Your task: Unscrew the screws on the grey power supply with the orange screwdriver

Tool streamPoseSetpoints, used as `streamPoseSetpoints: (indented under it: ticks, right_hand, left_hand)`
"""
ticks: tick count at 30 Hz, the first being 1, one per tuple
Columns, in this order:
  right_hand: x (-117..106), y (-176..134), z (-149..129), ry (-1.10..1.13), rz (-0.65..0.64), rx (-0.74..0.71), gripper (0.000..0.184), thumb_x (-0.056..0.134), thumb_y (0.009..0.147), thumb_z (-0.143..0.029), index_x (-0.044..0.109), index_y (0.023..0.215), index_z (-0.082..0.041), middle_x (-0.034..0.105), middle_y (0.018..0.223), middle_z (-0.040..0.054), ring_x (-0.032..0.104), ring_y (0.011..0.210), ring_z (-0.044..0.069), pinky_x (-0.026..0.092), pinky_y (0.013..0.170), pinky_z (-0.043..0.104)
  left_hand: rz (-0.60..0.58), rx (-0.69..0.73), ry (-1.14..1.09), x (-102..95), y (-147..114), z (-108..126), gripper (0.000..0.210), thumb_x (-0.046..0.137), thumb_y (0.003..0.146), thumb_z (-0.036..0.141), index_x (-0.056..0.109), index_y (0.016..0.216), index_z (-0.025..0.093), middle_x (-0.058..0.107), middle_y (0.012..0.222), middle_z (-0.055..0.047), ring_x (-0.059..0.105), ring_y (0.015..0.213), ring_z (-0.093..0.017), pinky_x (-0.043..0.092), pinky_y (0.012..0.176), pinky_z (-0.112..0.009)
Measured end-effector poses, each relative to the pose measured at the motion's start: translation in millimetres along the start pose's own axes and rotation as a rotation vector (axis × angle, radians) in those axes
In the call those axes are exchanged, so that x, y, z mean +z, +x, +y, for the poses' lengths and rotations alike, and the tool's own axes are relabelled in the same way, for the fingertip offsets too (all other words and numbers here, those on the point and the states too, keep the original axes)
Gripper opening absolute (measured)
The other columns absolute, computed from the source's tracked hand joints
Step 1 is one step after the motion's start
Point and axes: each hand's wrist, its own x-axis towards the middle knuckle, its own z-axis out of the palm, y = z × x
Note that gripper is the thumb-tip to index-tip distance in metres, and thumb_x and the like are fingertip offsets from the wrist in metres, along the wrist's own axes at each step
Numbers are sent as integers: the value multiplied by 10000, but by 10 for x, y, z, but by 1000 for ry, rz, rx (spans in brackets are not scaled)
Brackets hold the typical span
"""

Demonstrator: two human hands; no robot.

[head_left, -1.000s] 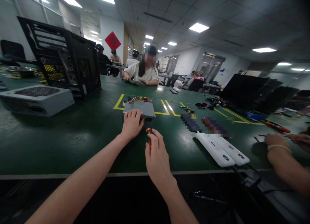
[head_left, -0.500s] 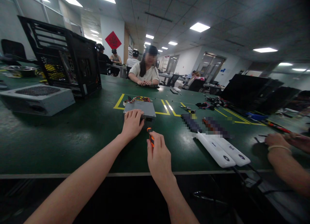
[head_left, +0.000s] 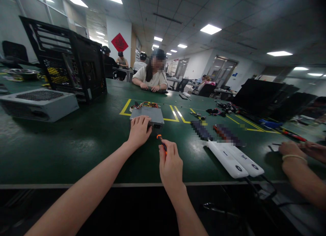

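Note:
A grey metal computer power supply (head_left: 156,114) lies in front of me, coloured wires bunched at its far edge. My left hand (head_left: 140,129) grips its near left side, fingers over the top and thumb at the front edge. To the right and nearer me, my right hand (head_left: 171,161) is closed around an orange-and-black screwdriver (head_left: 163,143). The handle's orange end points up and away, apart from the power supply; its shaft and tip are hidden.
On the left stand a black computer case (head_left: 71,59) and a larger power supply (head_left: 40,105). White power banks (head_left: 229,159) with cables and two phones lie to the right. Another person's hands (head_left: 292,152) work at far right; a person (head_left: 154,74) sits opposite.
My right hand has shifted slightly right with the screwdriver, which is turned a little. My left hand and the power supply have stayed put. The person opposite has moved their arms.

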Motion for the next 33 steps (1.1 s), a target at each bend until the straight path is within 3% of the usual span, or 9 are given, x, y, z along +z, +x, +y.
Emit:
streamPoseSetpoints:
  ticks: [6,12,18,24,29,33]
  right_hand:
    - [-32,-12,-10,46,-7,-83,252,351,873,-169,459,1100,-152,519,1131,136,529,1059,201,483,851,376]
    - [-20,-12,25,-22,-10,30,232,345,892,-240,472,1068,-157,587,980,103,609,840,208,520,683,362]
    - [-23,-8,1,86,11,-72,271,364,863,-169,448,1121,-163,502,1147,133,518,1070,194,477,860,362]
    - [-1,-23,18,-63,21,-15,253,323,902,-243,505,1057,-160,595,945,98,614,818,192,519,668,330]
    - [-26,-30,-50,-23,-30,-80,273,337,882,-178,479,1112,-144,503,1186,147,514,1097,215,486,847,371]
    - [-39,7,-26,-64,-41,-15,273,317,899,-206,495,1095,-142,581,1044,122,602,917,212,519,730,363]
  left_hand:
    - [-1,-5,-6,6,5,3,290,471,784,222,505,1072,198,534,1135,-90,436,1072,-253,297,926,-413]
    - [12,-7,0,-3,5,0,273,459,800,235,502,1067,195,533,1134,-86,439,1071,-243,293,934,-409]
    - [6,-20,-16,5,5,9,277,455,795,209,506,1067,212,533,1138,-92,449,1071,-248,299,934,-425]
    - [41,-5,-14,26,-3,-6,263,447,808,216,507,1064,216,519,1172,-90,402,1167,-236,226,1013,-446]
    - [35,1,-6,20,-4,-9,253,436,823,232,505,1066,215,525,1176,-79,412,1161,-223,205,1030,-435]
    - [30,-2,3,14,-1,-13,245,438,829,252,506,1062,216,536,1160,-75,437,1118,-220,222,1014,-424]
